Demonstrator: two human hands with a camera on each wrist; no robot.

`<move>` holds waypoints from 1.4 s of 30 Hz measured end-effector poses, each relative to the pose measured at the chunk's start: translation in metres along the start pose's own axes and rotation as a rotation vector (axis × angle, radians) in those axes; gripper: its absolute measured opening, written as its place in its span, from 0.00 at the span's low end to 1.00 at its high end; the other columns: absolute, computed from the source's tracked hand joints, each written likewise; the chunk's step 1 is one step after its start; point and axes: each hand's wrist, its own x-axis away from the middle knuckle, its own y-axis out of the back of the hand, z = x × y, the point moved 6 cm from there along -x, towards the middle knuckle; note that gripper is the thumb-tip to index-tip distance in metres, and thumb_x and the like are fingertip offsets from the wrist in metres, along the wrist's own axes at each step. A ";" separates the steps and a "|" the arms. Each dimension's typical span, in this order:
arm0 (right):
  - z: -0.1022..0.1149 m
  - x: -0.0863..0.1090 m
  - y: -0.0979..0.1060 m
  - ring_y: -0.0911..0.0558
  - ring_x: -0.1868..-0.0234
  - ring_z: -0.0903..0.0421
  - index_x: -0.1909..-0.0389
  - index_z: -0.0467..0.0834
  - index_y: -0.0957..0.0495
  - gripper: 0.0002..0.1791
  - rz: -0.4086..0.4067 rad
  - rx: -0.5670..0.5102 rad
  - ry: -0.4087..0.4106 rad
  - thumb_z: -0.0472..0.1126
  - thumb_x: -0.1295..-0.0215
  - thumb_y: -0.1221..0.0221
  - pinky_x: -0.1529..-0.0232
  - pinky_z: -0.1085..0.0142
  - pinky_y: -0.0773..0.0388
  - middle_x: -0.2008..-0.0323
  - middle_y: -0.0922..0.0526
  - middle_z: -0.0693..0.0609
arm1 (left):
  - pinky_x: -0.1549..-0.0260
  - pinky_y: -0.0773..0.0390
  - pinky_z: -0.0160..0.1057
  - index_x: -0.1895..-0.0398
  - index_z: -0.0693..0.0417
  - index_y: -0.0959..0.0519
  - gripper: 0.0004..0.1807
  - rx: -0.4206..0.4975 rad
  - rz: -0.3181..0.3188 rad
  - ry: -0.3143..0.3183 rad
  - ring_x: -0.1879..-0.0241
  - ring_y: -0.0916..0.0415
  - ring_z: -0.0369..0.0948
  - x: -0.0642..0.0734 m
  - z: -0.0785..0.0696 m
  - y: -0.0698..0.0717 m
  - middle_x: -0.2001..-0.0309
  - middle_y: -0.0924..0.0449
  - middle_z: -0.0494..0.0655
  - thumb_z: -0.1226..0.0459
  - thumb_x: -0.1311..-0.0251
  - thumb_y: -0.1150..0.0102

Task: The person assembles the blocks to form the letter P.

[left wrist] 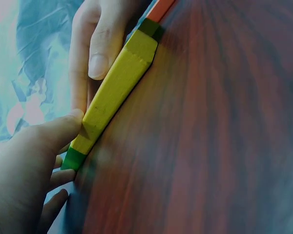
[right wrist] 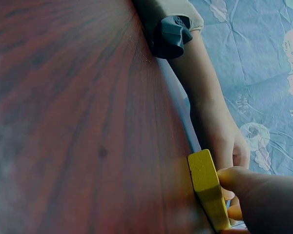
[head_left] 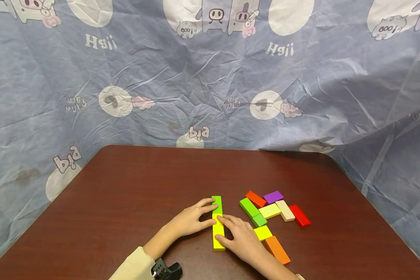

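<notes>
A green block [head_left: 217, 202] and yellow block pieces [head_left: 218, 229] lie end to end in a straight row on the table. My left hand [head_left: 190, 219] is at the row's left side, its fingers reaching onto the green block and its thumb at the yellow edge. From the right, my right hand [head_left: 244, 238] touches the yellow part with thumb and index finger. The left wrist view shows the yellow side [left wrist: 117, 87] between both hands. In the right wrist view, my right thumb [right wrist: 241, 178] meets the yellow block [right wrist: 205, 175]; other fingers are partly hidden.
Right of the row lie loose blocks: green [head_left: 248, 207], red-orange [head_left: 256, 198], purple [head_left: 273, 197], pale yellow [head_left: 270, 211], cream [head_left: 285, 210], red [head_left: 300, 216], yellow [head_left: 263, 233] and orange [head_left: 277, 250]. A patterned cloth [head_left: 210, 77] hangs behind the brown table [head_left: 143, 182].
</notes>
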 end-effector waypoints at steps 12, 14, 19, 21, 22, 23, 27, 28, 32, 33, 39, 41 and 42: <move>-0.004 -0.001 0.009 0.25 0.45 0.47 0.44 0.47 0.28 0.26 0.024 -0.017 0.011 0.56 0.41 0.45 0.49 0.46 0.31 0.46 0.24 0.50 | 0.47 0.29 0.53 0.35 0.38 0.38 0.30 0.024 0.010 0.024 0.36 0.38 0.44 0.000 -0.002 -0.002 0.32 0.45 0.40 0.42 0.39 0.56; -0.008 -0.003 0.016 0.25 0.46 0.48 0.45 0.48 0.27 0.24 0.005 -0.013 -0.007 0.54 0.40 0.44 0.49 0.45 0.31 0.47 0.24 0.52 | 0.47 0.29 0.52 0.35 0.38 0.38 0.30 0.033 0.012 0.026 0.36 0.38 0.45 0.000 -0.001 -0.002 0.32 0.45 0.40 0.42 0.39 0.57; -0.029 -0.012 0.035 0.25 0.46 0.49 0.49 0.48 0.24 0.19 -0.064 0.066 -0.064 0.50 0.40 0.43 0.46 0.48 0.32 0.49 0.22 0.52 | 0.47 0.28 0.51 0.35 0.36 0.39 0.29 0.039 0.001 0.028 0.37 0.37 0.44 0.000 0.000 -0.002 0.32 0.46 0.39 0.41 0.39 0.57; -0.039 -0.014 0.040 0.25 0.45 0.50 0.50 0.47 0.23 0.18 -0.071 0.103 -0.051 0.48 0.40 0.43 0.45 0.49 0.32 0.49 0.22 0.51 | 0.48 0.28 0.51 0.35 0.35 0.39 0.29 0.042 -0.008 0.025 0.37 0.37 0.44 0.000 0.000 -0.002 0.32 0.46 0.39 0.41 0.39 0.57; -0.042 -0.015 0.043 0.25 0.46 0.50 0.50 0.45 0.23 0.18 -0.071 0.119 -0.031 0.46 0.40 0.43 0.45 0.50 0.32 0.50 0.22 0.51 | 0.48 0.28 0.51 0.35 0.35 0.39 0.30 0.049 -0.014 0.021 0.36 0.38 0.44 0.000 0.000 -0.001 0.32 0.46 0.39 0.41 0.40 0.56; -0.046 -0.016 0.045 0.25 0.45 0.50 0.51 0.44 0.23 0.17 -0.071 0.134 -0.009 0.45 0.40 0.43 0.45 0.50 0.32 0.50 0.22 0.50 | 0.48 0.28 0.51 0.35 0.35 0.39 0.30 0.055 -0.021 0.015 0.36 0.39 0.43 0.000 0.000 -0.001 0.31 0.47 0.39 0.41 0.40 0.55; -0.055 -0.016 0.053 0.23 0.47 0.49 0.52 0.40 0.22 0.16 -0.071 0.196 0.090 0.38 0.42 0.41 0.48 0.51 0.29 0.50 0.21 0.48 | 0.48 0.29 0.53 0.36 0.34 0.38 0.32 0.063 -0.033 -0.019 0.34 0.44 0.43 0.000 -0.001 0.000 0.31 0.47 0.40 0.39 0.43 0.52; -0.057 -0.016 0.055 0.23 0.48 0.48 0.53 0.39 0.22 0.16 -0.068 0.205 0.104 0.36 0.43 0.41 0.49 0.51 0.28 0.51 0.21 0.47 | 0.47 0.29 0.54 0.36 0.34 0.37 0.32 0.058 -0.031 -0.028 0.33 0.44 0.43 0.000 -0.002 0.000 0.32 0.46 0.39 0.39 0.44 0.52; -0.064 -0.016 0.058 0.22 0.49 0.48 0.55 0.38 0.21 0.15 -0.037 0.226 0.119 0.34 0.44 0.41 0.49 0.50 0.28 0.53 0.20 0.47 | 0.47 0.30 0.54 0.38 0.32 0.35 0.31 0.032 -0.017 -0.045 0.34 0.43 0.41 0.002 -0.003 -0.002 0.33 0.44 0.37 0.38 0.45 0.52; -0.066 -0.016 0.058 0.22 0.49 0.48 0.55 0.38 0.21 0.14 -0.029 0.228 0.123 0.34 0.44 0.41 0.49 0.50 0.27 0.54 0.20 0.47 | 0.47 0.30 0.54 0.38 0.32 0.35 0.30 0.025 -0.016 -0.047 0.34 0.43 0.41 0.002 -0.003 -0.002 0.33 0.43 0.36 0.37 0.45 0.52; -0.068 -0.016 0.059 0.21 0.51 0.50 0.57 0.39 0.20 0.13 -0.024 0.247 0.151 0.31 0.45 0.43 0.51 0.51 0.26 0.55 0.19 0.49 | 0.46 0.29 0.50 0.41 0.31 0.32 0.28 -0.005 -0.022 -0.077 0.36 0.40 0.38 0.002 -0.005 -0.002 0.34 0.41 0.34 0.38 0.44 0.52; -0.068 -0.016 0.058 0.21 0.51 0.50 0.57 0.40 0.20 0.13 -0.032 0.247 0.155 0.32 0.45 0.42 0.52 0.52 0.26 0.55 0.19 0.50 | 0.45 0.29 0.47 0.42 0.32 0.31 0.27 -0.009 -0.024 -0.085 0.36 0.39 0.37 0.002 -0.006 -0.002 0.35 0.39 0.33 0.39 0.44 0.51; -0.067 -0.015 0.057 0.21 0.51 0.50 0.57 0.40 0.20 0.13 -0.037 0.241 0.156 0.32 0.45 0.41 0.52 0.52 0.26 0.55 0.19 0.50 | 0.45 0.29 0.46 0.42 0.32 0.30 0.27 -0.012 -0.024 -0.088 0.37 0.38 0.37 0.002 -0.006 -0.002 0.36 0.39 0.33 0.39 0.44 0.52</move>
